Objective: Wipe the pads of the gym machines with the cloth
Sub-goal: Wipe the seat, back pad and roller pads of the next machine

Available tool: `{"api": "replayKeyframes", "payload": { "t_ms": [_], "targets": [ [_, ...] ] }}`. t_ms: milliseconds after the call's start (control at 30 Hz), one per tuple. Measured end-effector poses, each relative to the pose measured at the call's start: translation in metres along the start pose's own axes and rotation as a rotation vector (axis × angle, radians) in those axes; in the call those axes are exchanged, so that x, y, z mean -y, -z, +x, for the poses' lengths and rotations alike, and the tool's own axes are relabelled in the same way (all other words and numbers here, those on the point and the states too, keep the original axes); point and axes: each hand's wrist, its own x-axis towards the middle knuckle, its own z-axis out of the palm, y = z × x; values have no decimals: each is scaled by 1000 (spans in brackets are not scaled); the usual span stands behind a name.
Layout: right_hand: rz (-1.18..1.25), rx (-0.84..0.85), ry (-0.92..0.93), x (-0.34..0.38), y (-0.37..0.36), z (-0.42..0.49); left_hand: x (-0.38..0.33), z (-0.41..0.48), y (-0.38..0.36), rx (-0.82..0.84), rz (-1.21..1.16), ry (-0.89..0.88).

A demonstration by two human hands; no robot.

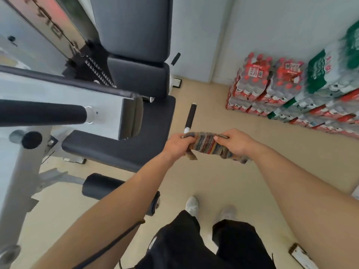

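A striped, multicoloured cloth is stretched between both hands above the beige floor. My left hand grips its left end and my right hand grips its right end. Left of the hands stands a gym machine with a dark seat pad, a lower back pad and a tall upper back pad. A black roller pad sits low, near my left forearm. The cloth touches no pad.
The machine's grey frame, a black foam bar and a handle fill the left side. Stacked packs of bottled water line the right wall. My feet stand on the floor between them.
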Motion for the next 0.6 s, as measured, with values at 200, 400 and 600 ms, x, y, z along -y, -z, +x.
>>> {"api": "replayKeyframes", "payload": {
  "t_ms": [200,400,600],
  "targets": [
    [-95,197,106,14,47,87,-23,43,2,-160,-102,99],
    [-231,462,230,41,88,163,-35,68,-6,-290,-192,232],
    [-455,753,318,77,98,224,-21,88,-5,-339,-252,359]
  ]
}}
